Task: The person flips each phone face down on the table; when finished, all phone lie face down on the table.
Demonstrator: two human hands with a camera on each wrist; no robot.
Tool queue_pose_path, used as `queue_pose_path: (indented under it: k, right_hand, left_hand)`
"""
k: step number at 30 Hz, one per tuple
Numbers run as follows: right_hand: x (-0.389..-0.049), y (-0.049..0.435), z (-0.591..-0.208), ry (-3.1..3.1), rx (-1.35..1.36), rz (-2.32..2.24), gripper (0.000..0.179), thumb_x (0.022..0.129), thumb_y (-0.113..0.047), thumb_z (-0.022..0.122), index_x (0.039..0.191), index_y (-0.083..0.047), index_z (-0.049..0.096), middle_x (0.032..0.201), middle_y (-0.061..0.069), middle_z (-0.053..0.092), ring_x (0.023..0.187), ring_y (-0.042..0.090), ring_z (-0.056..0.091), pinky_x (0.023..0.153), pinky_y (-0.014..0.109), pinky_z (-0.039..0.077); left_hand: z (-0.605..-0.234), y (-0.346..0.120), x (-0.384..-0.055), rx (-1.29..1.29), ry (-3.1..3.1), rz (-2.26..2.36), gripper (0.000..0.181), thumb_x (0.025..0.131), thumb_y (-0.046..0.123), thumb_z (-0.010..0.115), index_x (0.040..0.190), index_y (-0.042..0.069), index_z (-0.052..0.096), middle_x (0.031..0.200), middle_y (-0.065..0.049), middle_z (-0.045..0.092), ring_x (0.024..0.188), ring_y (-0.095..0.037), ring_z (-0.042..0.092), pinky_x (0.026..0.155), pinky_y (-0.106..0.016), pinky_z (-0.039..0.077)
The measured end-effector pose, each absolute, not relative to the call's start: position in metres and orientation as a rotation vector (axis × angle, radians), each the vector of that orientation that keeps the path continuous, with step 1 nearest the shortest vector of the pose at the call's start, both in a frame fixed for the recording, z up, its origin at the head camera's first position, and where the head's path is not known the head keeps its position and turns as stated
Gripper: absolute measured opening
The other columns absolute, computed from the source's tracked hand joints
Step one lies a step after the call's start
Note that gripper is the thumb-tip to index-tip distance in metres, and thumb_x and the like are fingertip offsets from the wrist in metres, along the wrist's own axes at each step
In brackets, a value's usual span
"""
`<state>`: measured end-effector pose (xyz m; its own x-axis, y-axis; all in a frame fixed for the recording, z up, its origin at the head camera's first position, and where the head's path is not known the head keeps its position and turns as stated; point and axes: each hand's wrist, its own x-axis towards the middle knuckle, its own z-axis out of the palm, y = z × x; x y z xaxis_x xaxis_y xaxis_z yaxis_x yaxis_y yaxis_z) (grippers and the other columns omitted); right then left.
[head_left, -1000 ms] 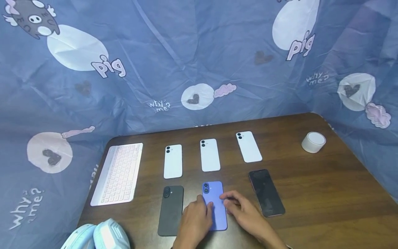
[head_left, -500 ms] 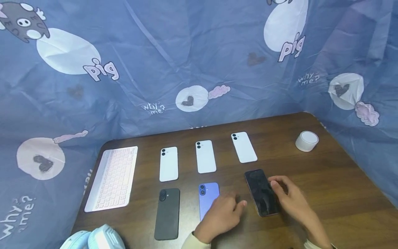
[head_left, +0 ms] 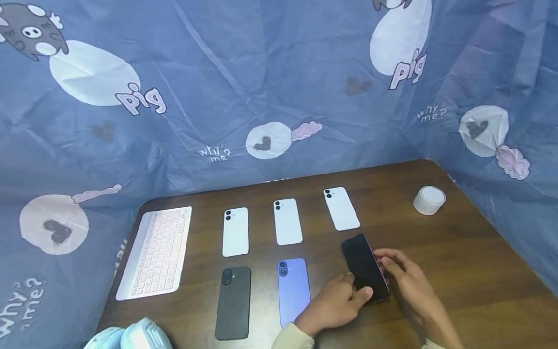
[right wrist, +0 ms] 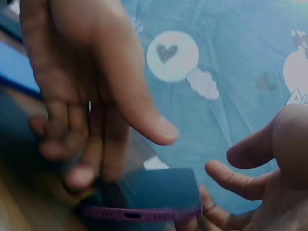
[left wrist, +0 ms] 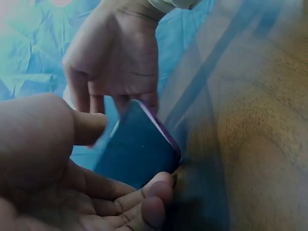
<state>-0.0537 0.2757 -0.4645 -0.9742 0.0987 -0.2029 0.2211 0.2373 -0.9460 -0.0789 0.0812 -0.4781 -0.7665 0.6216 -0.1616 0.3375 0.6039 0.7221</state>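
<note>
In the head view, a dark-screened smartphone [head_left: 365, 265] with a purple edge lies face up at centre right, slightly tilted. My right hand [head_left: 411, 281] holds its right edge, with fingers curled at the purple side [right wrist: 139, 214]. My left hand [head_left: 333, 303] is at the lower left corner, its fingertips touching the phone's edge and its thumb held above the screen. In the left wrist view, the left fingers [left wrist: 156, 192] reach along the phone's lower end. Just left of this hand lies a blue-violet phone [head_left: 293, 288], back up, its lower corner partly covered.
A black phone [head_left: 233, 303] lies further left. Behind stand in a row three white phones, the left [head_left: 236, 232], middle [head_left: 287, 221] and right [head_left: 342, 208]. A white keyboard [head_left: 157, 252], pale blue headphones [head_left: 131, 337] and a white tape roll [head_left: 429, 200] are near the edges.
Both hands have left the blue-violet phone and moved right to the dark-screened smartphone, the right hand first. That phone has tilted slightly, and more of its purple edge shows.
</note>
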Motion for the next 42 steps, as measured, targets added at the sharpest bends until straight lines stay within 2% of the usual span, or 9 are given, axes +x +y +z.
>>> queue_pose_path:
  k: [2,7,12,17,21,27,33,38,42]
  right_hand:
    - [-0.054,0.272,-0.462,2.323,0.259,-1.956,0.039,0.109,-0.024,0.043,0.138,0.002,0.047,0.131,0.022,0.054,0.109,0.028,0.057,0.084,0.035,0.052]
    - [-0.056,0.261,-0.467,2.451,0.154,-1.851,0.035,0.108,-0.02,0.047,0.134,0.002,0.051,0.126,0.021,0.06,0.105,0.029,0.059,0.08,0.034,0.054]
    - [-0.057,0.257,-0.478,2.732,0.202,-1.513,0.028,0.106,-0.019,0.051,0.125,-0.002,0.062,0.124,0.015,0.06,0.11,0.025,0.055,0.088,0.038,0.045]
    - [-0.057,0.257,-0.478,2.775,0.219,-1.477,0.028,0.104,-0.019,0.052,0.124,-0.003,0.065,0.124,0.016,0.06,0.113,0.03,0.054,0.092,0.047,0.042]
    - [-0.056,0.257,-0.477,2.774,0.221,-1.478,0.029,0.105,-0.02,0.052,0.124,-0.002,0.065,0.126,0.018,0.058,0.119,0.034,0.05,0.096,0.053,0.039]
    - [-0.057,0.255,-0.48,2.814,0.229,-1.442,0.026,0.103,-0.018,0.054,0.121,-0.003,0.066,0.121,0.017,0.058,0.113,0.031,0.053,0.092,0.047,0.042]
    - [-0.059,0.256,-0.48,2.851,0.239,-1.387,0.025,0.102,-0.019,0.056,0.12,-0.005,0.068,0.123,0.018,0.058,0.113,0.032,0.054,0.092,0.049,0.042]
    - [-0.06,0.255,-0.478,2.906,0.216,-1.32,0.022,0.102,-0.02,0.058,0.117,-0.009,0.07,0.12,0.016,0.06,0.111,0.031,0.056,0.09,0.049,0.041]
    - [-0.067,0.254,-0.472,2.995,0.1,-1.287,0.02,0.101,-0.02,0.06,0.115,-0.01,0.07,0.122,0.019,0.062,0.114,0.038,0.054,0.091,0.057,0.039]
  left_hand:
    - [-0.478,0.08,-0.079,0.751,2.402,1.057,0.063,0.105,0.052,0.043,0.082,0.001,0.074,0.126,-0.012,0.065,0.117,-0.021,0.06,0.095,-0.036,0.05]
    - [-0.48,0.08,-0.08,0.671,2.256,1.344,0.048,0.104,0.041,0.051,0.124,0.0,0.063,0.099,0.001,0.066,0.083,-0.007,0.06,0.072,-0.026,0.051]
    - [-0.482,0.078,-0.08,0.585,2.295,1.373,0.036,0.1,0.027,0.063,0.123,-0.001,0.057,0.087,0.003,0.06,0.073,-0.005,0.056,0.065,-0.024,0.05]
    - [-0.483,0.078,-0.076,0.657,2.474,1.237,0.035,0.1,0.028,0.062,0.117,-0.003,0.061,0.085,0.001,0.057,0.074,-0.008,0.054,0.066,-0.027,0.05]
    - [-0.481,0.077,-0.073,0.718,2.641,1.064,0.038,0.101,0.029,0.06,0.119,-0.005,0.063,0.091,-0.002,0.054,0.083,-0.011,0.051,0.078,-0.031,0.05]
    - [-0.481,0.076,-0.074,0.738,2.673,1.029,0.035,0.1,0.026,0.06,0.122,0.0,0.064,0.093,0.0,0.052,0.086,-0.011,0.049,0.08,-0.031,0.05]
    - [-0.482,0.075,-0.076,0.703,2.64,1.004,0.043,0.101,0.031,0.06,0.13,-0.001,0.062,0.101,-0.005,0.055,0.09,-0.014,0.054,0.082,-0.034,0.052]
    - [-0.48,0.072,-0.077,0.714,2.641,0.958,0.042,0.101,0.033,0.058,0.127,0.001,0.065,0.099,-0.004,0.052,0.086,-0.011,0.052,0.077,-0.03,0.052]
    - [-0.475,0.066,-0.086,0.822,2.707,0.901,0.032,0.101,0.031,0.06,0.113,0.004,0.07,0.088,0.003,0.043,0.077,-0.008,0.043,0.067,-0.024,0.045]
